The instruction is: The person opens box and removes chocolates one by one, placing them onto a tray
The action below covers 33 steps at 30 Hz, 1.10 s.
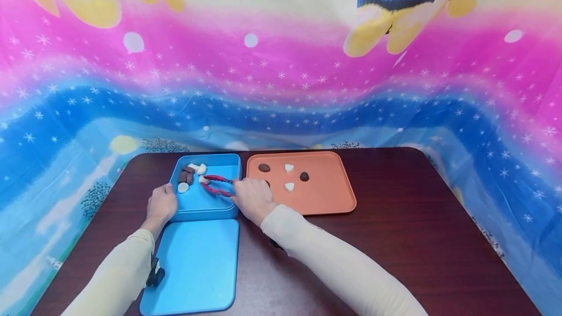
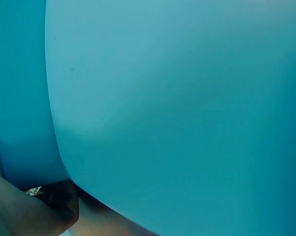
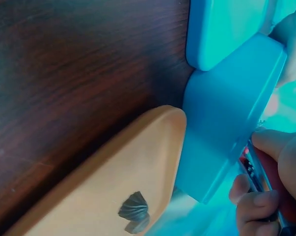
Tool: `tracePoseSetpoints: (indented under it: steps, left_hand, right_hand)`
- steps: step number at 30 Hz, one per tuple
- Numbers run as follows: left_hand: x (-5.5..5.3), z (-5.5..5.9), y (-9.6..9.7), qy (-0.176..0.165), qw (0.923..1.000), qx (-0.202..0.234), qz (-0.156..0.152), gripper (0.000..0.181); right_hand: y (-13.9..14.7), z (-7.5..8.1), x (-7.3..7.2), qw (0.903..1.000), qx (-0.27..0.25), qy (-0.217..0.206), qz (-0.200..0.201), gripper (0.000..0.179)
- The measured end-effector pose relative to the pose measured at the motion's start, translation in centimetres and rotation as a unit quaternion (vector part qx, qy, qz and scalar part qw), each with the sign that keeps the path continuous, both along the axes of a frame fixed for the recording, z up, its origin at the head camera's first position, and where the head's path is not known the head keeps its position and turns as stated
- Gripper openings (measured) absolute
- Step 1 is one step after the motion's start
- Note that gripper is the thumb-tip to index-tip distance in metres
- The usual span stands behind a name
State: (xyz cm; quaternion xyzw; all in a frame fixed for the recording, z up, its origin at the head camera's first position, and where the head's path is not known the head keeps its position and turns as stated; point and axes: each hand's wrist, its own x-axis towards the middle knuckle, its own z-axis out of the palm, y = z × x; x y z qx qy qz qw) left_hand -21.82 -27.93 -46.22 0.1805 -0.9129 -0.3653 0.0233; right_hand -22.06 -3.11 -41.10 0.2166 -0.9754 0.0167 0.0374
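My left hand [image 1: 161,205] grips the left wall of a blue box [image 1: 204,215], its thumb by the rim; the fingers are mostly hidden. With my right hand [image 1: 254,199] I hold red-tipped tongs [image 1: 215,177], reaching over the box's right rim. Their tips are around a small whitish piece [image 1: 202,179] inside; whether they squeeze it I cannot tell. Brown chocolate-like pieces [image 1: 186,176] and several white ones [image 1: 183,187] lie at the box's left side. The left wrist view is mostly filled by blue surfaces. In the right wrist view, fingers and thumb are curled around the tongs [image 3: 258,169].
An orange tray [image 1: 325,196] stands right of the box, bearing dark pieces [image 1: 304,176] and white heart-like pieces [image 1: 289,187]. One shell-shaped piece [image 3: 134,209] is near its corner. A blue lid [image 1: 193,262] lies before the box on the dark wooden table [image 1: 395,218].
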Motion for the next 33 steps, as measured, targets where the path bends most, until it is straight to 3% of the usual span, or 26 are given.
tracePoseSetpoints:
  steps: [13, 25, 33]
  left_hand:
    - [0.2, -0.4, 0.0, -0.001, 1.0, 0.008, -0.001, 0.05]
    - [0.1, -0.2, 0.0, 0.004, 1.0, 0.004, 0.005, 0.049]
    - [0.1, 0.0, 0.1, 0.007, 0.9999, 0.007, 0.005, 0.05]
  right_hand:
    - [1.7, -0.8, 0.5, 0.9977, -0.064, 0.007, 0.02, 0.044]
    - [3.1, 0.7, 1.7, 0.9921, -0.123, -0.021, 0.015, 0.04]
    - [5.2, 0.5, 2.6, 0.9868, -0.158, 0.011, 0.033, 0.045]
